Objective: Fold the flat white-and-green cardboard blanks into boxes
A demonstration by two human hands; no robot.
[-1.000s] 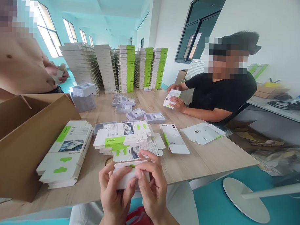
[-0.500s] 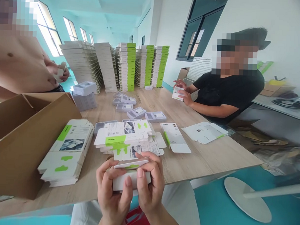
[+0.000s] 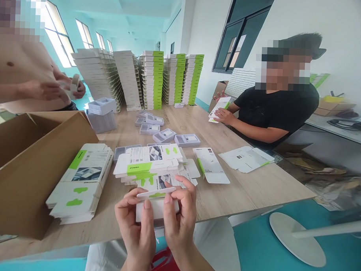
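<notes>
Both my hands hold one small white carton (image 3: 156,212) at the table's near edge, its end facing me. My left hand (image 3: 136,225) grips its left side, thumb on the front. My right hand (image 3: 179,214) grips the right side with its thumb pressed near the upper flap and its index finger raised. The flap, with a green patch, stands along the carton's top. Just beyond lies a pile of flattened printed cartons (image 3: 151,162). To the left is a banded stack of flat cartons (image 3: 88,175). What is inside my carton is hidden.
A large brown cardboard box (image 3: 49,158) stands at left. Pale trays (image 3: 187,140) lie mid-table, before tall carton stacks (image 3: 152,81). A single carton (image 3: 210,166) and flat cartons (image 3: 246,159) lie at right. One co-worker's hands hold a carton (image 3: 218,109); another holds a tape roll (image 3: 75,84).
My thumbs have moved up toward the carton's flap, and my right index finger has lifted. The right co-worker's carton has turned more upright. The left co-worker's other hand has come into view.
</notes>
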